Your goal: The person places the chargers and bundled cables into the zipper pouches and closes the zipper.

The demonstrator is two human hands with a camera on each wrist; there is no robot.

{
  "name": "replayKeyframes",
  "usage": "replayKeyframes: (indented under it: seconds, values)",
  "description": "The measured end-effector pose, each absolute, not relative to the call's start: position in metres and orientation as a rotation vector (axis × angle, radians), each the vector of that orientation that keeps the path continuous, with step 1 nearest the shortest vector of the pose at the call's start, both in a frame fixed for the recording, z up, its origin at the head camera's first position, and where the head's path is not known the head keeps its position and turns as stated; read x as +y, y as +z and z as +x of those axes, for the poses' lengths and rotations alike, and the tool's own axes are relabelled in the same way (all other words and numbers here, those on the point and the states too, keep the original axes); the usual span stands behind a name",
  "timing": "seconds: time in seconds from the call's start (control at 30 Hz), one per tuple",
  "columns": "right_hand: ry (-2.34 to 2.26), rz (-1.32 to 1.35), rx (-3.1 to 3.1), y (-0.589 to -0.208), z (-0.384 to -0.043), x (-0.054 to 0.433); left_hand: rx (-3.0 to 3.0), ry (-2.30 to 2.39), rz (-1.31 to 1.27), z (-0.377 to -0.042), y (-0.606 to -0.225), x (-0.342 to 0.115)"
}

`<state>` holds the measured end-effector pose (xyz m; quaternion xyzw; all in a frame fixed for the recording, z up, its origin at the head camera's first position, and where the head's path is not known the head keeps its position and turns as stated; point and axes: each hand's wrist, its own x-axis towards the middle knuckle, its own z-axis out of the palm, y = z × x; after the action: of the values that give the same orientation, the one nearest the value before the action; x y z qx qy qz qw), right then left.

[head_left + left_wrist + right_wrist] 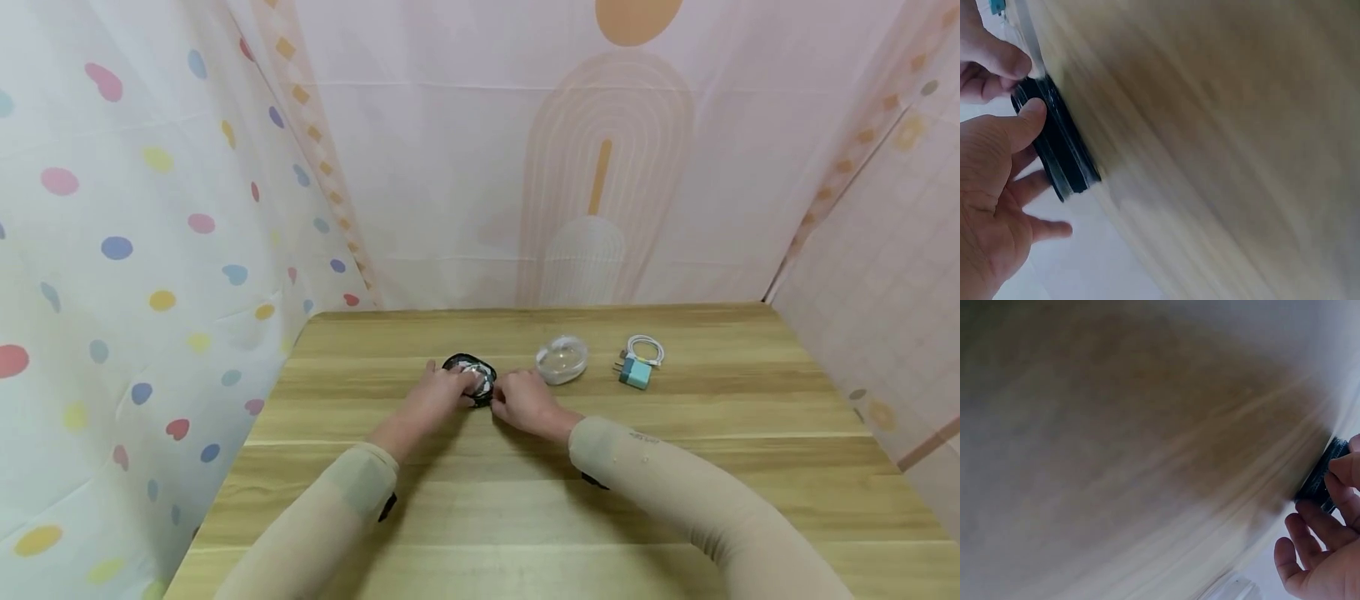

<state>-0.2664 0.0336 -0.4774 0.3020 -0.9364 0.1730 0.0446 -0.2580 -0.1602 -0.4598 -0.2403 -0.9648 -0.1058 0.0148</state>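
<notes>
A flat, round black case [476, 372] with a pale, shiny top lies on the wooden table [480, 508], near its middle. My left hand [447, 387] grips it from the left; in the left wrist view the thumb [1027, 119] presses the case's black rim [1063, 153] and the fingers reach over its far side. My right hand [512, 399] meets the case from the right. Its thumb and fingertips [1342, 470] pinch the rim [1321, 478]. Both wrist views are blurred.
A clear plastic dish [562, 360] sits just right of the hands. Farther right is a teal charger plug [635, 372] with a coiled white cable [647, 348]. Patterned curtains close in the table on the left, back and right.
</notes>
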Motion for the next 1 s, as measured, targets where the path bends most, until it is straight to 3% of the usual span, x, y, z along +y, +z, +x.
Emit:
replayKeyframes:
  seconds: [0.4, 0.8, 1.0]
  values:
    - [0.614, 0.939, -2.815, -0.478, -0.264, 0.034, -2.940, -0.053, -0.525, -0.239, -0.465, -0.135]
    - [0.613, 0.980, -2.813, -0.474, -0.264, 0.037, -2.920, -0.133, -0.582, -0.243, -0.464, -0.140]
    - [0.609, 0.987, -2.863, -0.471, -0.266, 0.040, -2.963, -0.402, -0.732, -0.251, -0.460, -0.154]
